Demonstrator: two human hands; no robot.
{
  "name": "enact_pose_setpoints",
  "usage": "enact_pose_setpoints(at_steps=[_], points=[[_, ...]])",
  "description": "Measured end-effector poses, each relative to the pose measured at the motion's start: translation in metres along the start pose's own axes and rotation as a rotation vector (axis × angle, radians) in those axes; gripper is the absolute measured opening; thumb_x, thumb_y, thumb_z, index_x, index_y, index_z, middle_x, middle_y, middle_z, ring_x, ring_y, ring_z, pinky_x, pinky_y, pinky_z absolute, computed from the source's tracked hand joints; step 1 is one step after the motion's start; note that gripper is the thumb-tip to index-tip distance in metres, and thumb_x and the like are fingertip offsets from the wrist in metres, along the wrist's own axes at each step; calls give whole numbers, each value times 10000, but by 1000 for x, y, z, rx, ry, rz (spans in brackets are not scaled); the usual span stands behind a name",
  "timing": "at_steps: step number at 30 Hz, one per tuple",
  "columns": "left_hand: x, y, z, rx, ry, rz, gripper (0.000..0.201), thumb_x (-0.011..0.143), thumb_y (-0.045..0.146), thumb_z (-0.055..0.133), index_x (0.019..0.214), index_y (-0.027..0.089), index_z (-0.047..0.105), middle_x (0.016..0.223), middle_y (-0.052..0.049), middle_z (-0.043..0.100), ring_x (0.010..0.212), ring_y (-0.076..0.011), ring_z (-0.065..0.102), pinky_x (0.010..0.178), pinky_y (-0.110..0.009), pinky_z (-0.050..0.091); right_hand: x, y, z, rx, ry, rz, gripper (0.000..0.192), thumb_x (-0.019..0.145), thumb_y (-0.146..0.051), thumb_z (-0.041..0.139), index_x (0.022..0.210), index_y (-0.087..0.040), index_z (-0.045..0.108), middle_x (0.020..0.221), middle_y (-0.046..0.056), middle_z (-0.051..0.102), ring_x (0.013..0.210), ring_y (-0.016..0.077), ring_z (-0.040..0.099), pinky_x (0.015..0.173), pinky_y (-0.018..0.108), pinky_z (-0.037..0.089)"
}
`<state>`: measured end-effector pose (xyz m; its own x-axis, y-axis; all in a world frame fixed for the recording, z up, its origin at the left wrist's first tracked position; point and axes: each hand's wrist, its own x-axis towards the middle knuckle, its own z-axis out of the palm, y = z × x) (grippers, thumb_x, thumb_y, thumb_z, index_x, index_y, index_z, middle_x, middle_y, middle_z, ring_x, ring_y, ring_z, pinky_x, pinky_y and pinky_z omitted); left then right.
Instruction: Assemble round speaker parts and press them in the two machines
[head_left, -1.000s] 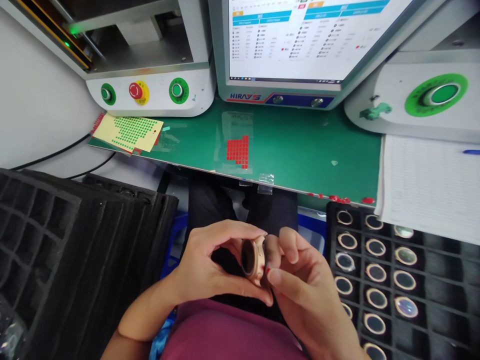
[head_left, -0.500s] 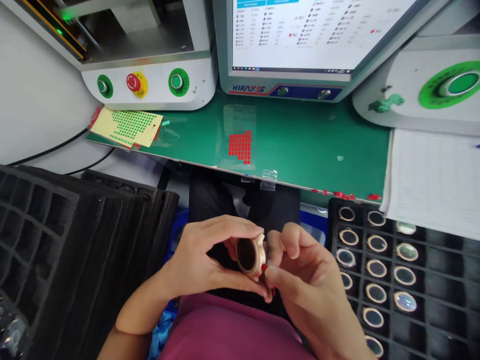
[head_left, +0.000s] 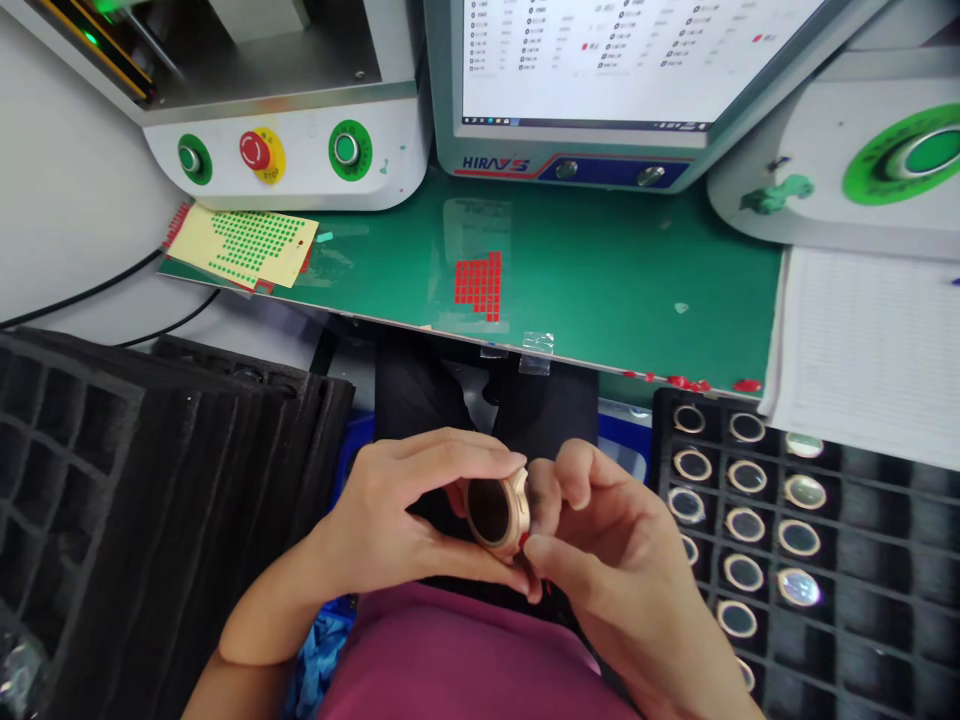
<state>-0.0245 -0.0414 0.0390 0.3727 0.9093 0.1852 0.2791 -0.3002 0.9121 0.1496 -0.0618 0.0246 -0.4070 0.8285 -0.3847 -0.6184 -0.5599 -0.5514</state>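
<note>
My left hand (head_left: 394, 515) grips a round rose-gold watch case (head_left: 519, 505) with a dark face, its fingers along the upper edge and the thumb below. The case is tilted, so its side faces right. Against that side my right hand (head_left: 619, 560) is closed in a pinch, thumb and index finger at a small red sticker-like piece (head_left: 524, 541). The thumb partly covers this piece. Another red bit shows faintly under the right thumb.
A foam tray (head_left: 817, 640) of watch cases lies right, beside a paper stack (head_left: 862, 350). Stacked black foam trays (head_left: 210, 480) stand left. The green bench (head_left: 600, 270) bears a red sticker sheet (head_left: 478, 284) and a yellow card (head_left: 247, 240); behind are a monitor (head_left: 585, 75) and button panels (head_left: 300, 155).
Both hands and the watch case stay together with only a slight shift. The red piece now sits closer against the case's side. The whole view has moved a little.
</note>
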Motion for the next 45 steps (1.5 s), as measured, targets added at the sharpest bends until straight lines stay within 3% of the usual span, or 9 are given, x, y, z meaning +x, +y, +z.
enact_pose_setpoints(at_steps=[9, 14, 18, 21, 25, 30, 33, 36, 45], points=[[-2, -5, 2, -191, 9, -5, 677, 560, 219, 916, 1190, 202, 667, 944, -57, 765, 698, -117, 700, 668, -175, 587, 13, 7, -3, -10, 60, -17, 425, 588, -240, 923, 832, -244, 575, 728, -63, 573, 632, 88, 580, 543, 173, 511], [-2, -7, 9, -537, -17, -186, 709, 499, 257, 935, 1169, 230, 706, 753, -15, 742, 585, -119, 667, 602, -188, 581, 17, 12, 1, -34, 27, -23, 537, 546, -371, 937, 954, -293, 598, 996, -15, 598, 726, 111, 569, 617, 224, 530], [1, -6, 17, -840, -102, -316, 555, 721, 325, 828, 1250, 268, 670, 971, -68, 754, 636, -113, 678, 625, -210, 588, 14, 7, 1, -56, 38, -161, 425, 687, -452, 832, 1033, -307, 632, 1128, 23, 584, 736, 138, 594, 523, 232, 538], [2, -5, 22, -889, -87, -377, 374, 918, 400, 612, 1238, 217, 673, 1053, -117, 728, 664, -114, 656, 586, -219, 569, 14, 6, 0, -84, 77, -207, 301, 796, -416, 750, 1058, -295, 664, 1109, 45, 623, 685, 140, 601, 450, 227, 534], [0, 1, 28, -854, 3, -455, 413, 992, 437, 444, 1118, 125, 684, 787, -79, 656, 620, -121, 604, 539, -221, 521, 11, 12, -1, -140, 133, -264, 240, 855, -354, 704, 1089, -306, 683, 1140, 63, 661, 889, 202, 658, 457, 203, 539], [-2, 6, 36, -707, 26, -401, 269, 976, 397, 498, 972, 143, 586, 757, -21, 576, 578, -87, 530, 506, -192, 469, 5, 15, 4, -165, 111, -265, 218, 887, -328, 669, 1104, -330, 691, 1184, 54, 666, 811, 165, 673, 442, 179, 519], [-1, 7, 37, -454, 32, -293, 161, 996, 278, 449, 958, 155, 546, 758, -15, 588, 562, -79, 510, 523, -196, 456, 6, 14, 7, -180, 126, -298, 185, 907, -326, 643, 1077, -317, 716, 1164, 44, 694, 963, 184, 684, 656, 227, 599], [1, 8, 36, -219, 19, -164, 118, 987, 223, 430, 979, 160, 529, 831, -51, 646, 660, -118, 598, 605, -231, 499, 7, 13, 10, -176, 108, -315, 173, 910, -331, 638, 1052, -307, 734, 1133, 25, 720, 1105, 189, 656, 930, 283, 560], [-4, 6, 35, 238, 15, 86, 174, 1017, 246, 347, 1030, 163, 499, 846, -64, 676, 783, -159, 682, 712, -250, 544, 6, 12, 16, -129, 114, -300, 122, 855, -296, 674, 944, -301, 757, 1018, 16, 730, 995, 179, 681, 867, 265, 570]])
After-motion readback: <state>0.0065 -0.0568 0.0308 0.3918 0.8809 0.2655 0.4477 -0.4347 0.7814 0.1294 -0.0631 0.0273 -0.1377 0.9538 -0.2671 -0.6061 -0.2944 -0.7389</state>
